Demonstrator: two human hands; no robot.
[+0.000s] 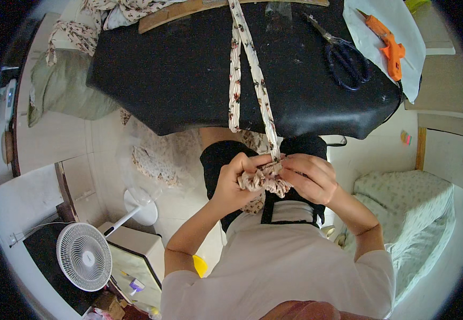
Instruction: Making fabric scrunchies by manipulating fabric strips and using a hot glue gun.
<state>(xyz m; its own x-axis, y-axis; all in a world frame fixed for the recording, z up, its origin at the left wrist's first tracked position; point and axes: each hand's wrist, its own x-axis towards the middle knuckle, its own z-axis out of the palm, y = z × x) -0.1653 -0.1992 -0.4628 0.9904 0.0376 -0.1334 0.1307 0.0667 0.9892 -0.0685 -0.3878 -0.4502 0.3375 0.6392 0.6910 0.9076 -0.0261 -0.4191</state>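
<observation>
Close over my lap, my left hand and my right hand both grip a gathered, ruffled piece of floral fabric. It is cream with small reddish-brown prints and bunched into folds, like a scrunchie. The left fingers wrap round its left side; the right fingers pinch its upper right edge. From between my hands a long, narrow floral fabric strip runs up over the black table. The strip doubles back in a loop that hangs over the table's near edge. What the fingertips do inside the folds is hidden.
A black-covered table stands in front of me. Dark-handled scissors and an orange glue gun on a white sheet lie at its right. A curved wooden strip rests along the back. A white fan stands lower left.
</observation>
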